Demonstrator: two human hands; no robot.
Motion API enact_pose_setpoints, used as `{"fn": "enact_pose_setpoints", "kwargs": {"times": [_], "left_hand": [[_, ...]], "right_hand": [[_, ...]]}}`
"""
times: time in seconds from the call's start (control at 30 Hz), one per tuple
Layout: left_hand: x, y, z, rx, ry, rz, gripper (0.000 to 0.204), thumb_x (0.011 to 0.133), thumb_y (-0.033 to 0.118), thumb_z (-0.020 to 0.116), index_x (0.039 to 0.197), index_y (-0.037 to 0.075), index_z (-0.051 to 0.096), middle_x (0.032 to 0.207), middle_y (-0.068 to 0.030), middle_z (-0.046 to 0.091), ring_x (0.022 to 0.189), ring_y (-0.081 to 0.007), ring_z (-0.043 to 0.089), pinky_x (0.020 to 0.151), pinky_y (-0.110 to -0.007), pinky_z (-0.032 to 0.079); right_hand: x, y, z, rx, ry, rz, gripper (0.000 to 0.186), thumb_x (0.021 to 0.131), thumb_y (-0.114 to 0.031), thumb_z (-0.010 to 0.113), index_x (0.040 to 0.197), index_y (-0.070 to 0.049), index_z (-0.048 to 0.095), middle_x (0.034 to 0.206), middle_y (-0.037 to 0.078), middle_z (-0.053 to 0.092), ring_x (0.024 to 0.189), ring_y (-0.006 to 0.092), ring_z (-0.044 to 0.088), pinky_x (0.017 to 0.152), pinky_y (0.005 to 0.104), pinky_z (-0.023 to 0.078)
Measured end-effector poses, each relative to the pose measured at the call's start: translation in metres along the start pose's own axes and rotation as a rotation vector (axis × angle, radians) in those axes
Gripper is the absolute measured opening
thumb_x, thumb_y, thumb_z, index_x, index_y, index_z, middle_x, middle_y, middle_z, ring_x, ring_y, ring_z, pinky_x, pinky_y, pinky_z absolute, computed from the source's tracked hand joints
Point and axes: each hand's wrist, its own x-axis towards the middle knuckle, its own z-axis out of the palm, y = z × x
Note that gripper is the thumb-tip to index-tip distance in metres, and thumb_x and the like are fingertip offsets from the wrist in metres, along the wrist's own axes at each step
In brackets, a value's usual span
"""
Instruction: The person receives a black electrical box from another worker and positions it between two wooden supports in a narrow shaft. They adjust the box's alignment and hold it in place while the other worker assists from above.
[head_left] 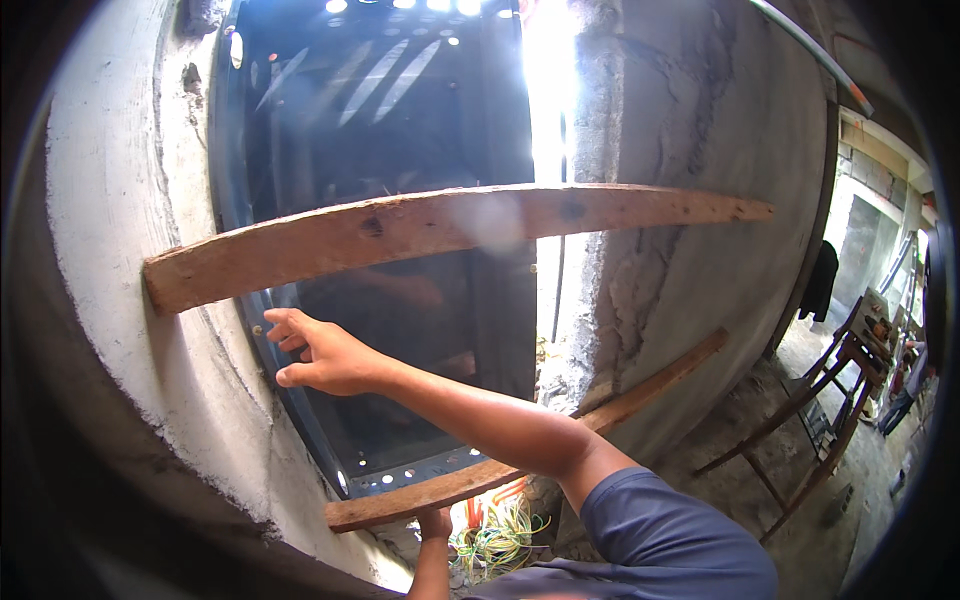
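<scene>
My right hand (325, 350) reaches left across the front of a dark, glossy panel (400, 330) in the wall opening. Its fingers are loosely bent and apart, with nothing held, close to the panel's left frame edge. Just above it, a thick wooden plank (400, 235) spans the opening from wall to wall. A second wooden plank (440, 492) crosses lower down, passing under my right arm. My left hand (435, 522) is at this lower plank's underside; its fingers are hidden by the wood, so I cannot see whether they grip it.
A pale plastered wall (120, 220) rises on the left, a rough grey wall (700, 130) on the right. Bright light enters through a gap beside the panel. Tangled yellow-green wires (500, 535) lie below the lower plank. A wooden stand (830, 400) is at the far right.
</scene>
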Motion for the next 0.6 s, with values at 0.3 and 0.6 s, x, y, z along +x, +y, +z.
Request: {"fn": "enact_pose_setpoints", "kwargs": {"times": [0.3, 0.6], "left_hand": [[-0.007, -0.006, -0.010, -0.397, 0.098, -0.199, 0.045, 0.102, 0.042, 0.057, 0.135, 0.012, 0.051, 0.137, -0.0110, 0.057, 0.128, -0.0326, 0.056, 0.105, -0.058, 0.048], [0.007, -0.007, 0.001, 0.210, -0.103, 0.138, 0.057, 0.100, 0.048, 0.060, 0.138, 0.007, 0.048, 0.137, -0.0137, 0.055, 0.131, -0.0331, 0.054, 0.110, -0.056, 0.046]], "right_hand": [[-0.026, -0.020, -0.092, 0.174, 0.583, -0.032, 0.033, 0.090, -0.014, 0.072, 0.119, 0.000, 0.065, 0.106, 0.010, 0.069, 0.103, 0.0199, 0.067, 0.091, 0.0329, 0.053], [-0.060, -0.105, -0.083, -1.461, -0.491, 0.121, 0.032, 0.097, -0.029, 0.065, 0.114, -0.003, 0.065, 0.104, 0.016, 0.071, 0.102, 0.0320, 0.069, 0.085, 0.0441, 0.057]]}}
